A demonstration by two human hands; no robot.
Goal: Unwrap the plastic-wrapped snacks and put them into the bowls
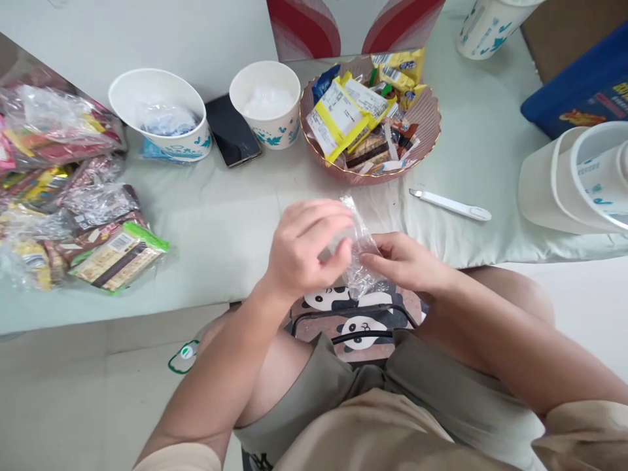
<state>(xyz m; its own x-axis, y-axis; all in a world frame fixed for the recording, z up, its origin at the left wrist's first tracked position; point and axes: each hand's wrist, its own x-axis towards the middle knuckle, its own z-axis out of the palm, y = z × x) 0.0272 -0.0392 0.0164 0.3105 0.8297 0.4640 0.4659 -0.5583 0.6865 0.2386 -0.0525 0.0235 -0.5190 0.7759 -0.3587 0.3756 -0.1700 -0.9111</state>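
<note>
A crumpled clear plastic bag (364, 245) hangs between my hands, just over the table's front edge. My right hand (405, 258) pinches its right side between thumb and fingers. On the bag's left side, my left hand (311, 245) has its fingers curled and its thumb bent against the plastic; the fingertips are partly hidden. Beyond my hands stands a pink ribbed bowl (338, 171) with a gold rim, filled with wrapped snacks (343, 118). A white utility knife (454, 204) lies on the cloth to the right of the bowl.
Bagged snacks (63, 157) are piled at the left. Two paper tubs (189, 145) (277, 134) flank a black phone (233, 131). White bins (542, 180), a paper cup (483, 29) and a blue container (574, 85) stand at the right. A panda-print item (363, 330) sits below my hands.
</note>
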